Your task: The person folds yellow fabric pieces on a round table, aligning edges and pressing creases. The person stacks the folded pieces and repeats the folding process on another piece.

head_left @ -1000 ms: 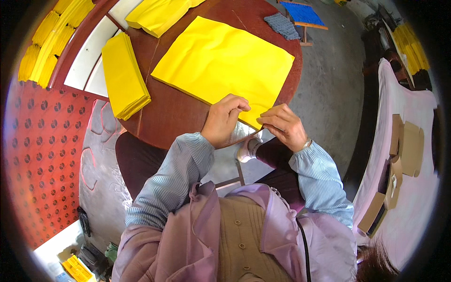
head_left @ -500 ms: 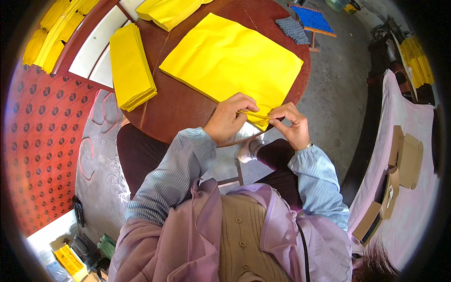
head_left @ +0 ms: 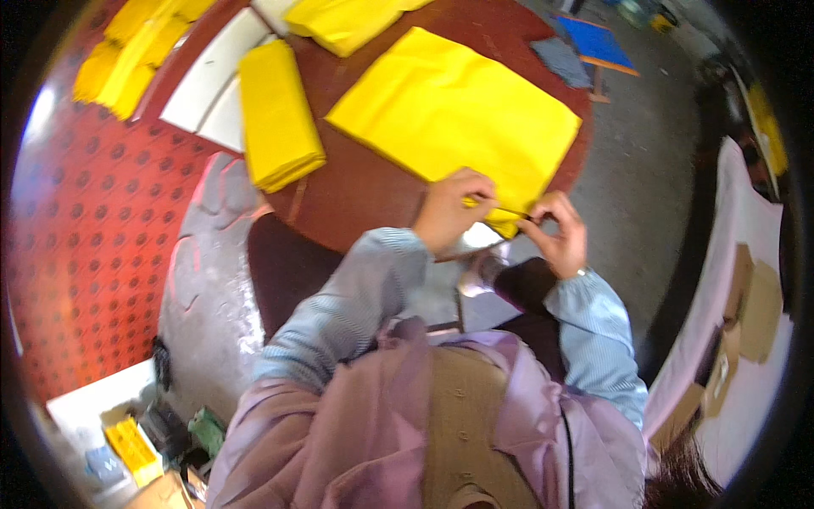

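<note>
A round reddish-brown table [head_left: 365, 182] fills the upper middle of the view. On it lies a large flat yellow sheet [head_left: 454, 110], spread out and reaching to the table's near edge. To its left, apart from it, sits a folded stack of yellow sheets [head_left: 278, 114], and another yellow pile [head_left: 343, 19] rests at the far rim. The left hand [head_left: 448, 206] is pinched on the sheet's near edge, fingers curled over it. The right hand [head_left: 560, 229], just beside, grips the near corner of the same sheet between thumb and fingers.
</note>
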Motion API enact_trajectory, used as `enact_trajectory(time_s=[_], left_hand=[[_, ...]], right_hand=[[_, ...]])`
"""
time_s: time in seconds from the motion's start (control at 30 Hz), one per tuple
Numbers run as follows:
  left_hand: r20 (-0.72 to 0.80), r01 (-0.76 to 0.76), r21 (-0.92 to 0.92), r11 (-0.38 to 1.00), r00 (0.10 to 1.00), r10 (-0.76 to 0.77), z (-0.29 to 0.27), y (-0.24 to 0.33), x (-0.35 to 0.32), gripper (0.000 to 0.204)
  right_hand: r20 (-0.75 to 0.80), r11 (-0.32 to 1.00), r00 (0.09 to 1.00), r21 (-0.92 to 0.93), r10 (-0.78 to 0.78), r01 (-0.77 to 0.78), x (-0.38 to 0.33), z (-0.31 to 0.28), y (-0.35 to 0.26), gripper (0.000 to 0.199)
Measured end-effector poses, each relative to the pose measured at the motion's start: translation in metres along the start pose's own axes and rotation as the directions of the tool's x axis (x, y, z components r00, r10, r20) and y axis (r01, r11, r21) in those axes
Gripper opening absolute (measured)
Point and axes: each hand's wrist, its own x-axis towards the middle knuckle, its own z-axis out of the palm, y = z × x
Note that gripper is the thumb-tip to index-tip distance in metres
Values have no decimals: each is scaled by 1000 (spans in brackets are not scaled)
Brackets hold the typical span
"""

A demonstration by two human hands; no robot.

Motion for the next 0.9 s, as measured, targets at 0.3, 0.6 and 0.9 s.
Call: enact_trajectory(time_s=[0.3,0.6,0.9], left_hand=[[-6,72,-174,982,997,-74,5,-6,-1,12],[-24,42,-159,986,999,-46,3,-4,0,11],[-16,-2,-174,985,1000,0,6,-15,1,10]], right_hand=[[97,999,995,-2,-39,39,-1,-7,-2,20],[107,999,994,-20,-31,33,-4,-8,-3,19],[99,999,995,18,-35,33,2,-7,1,11]])
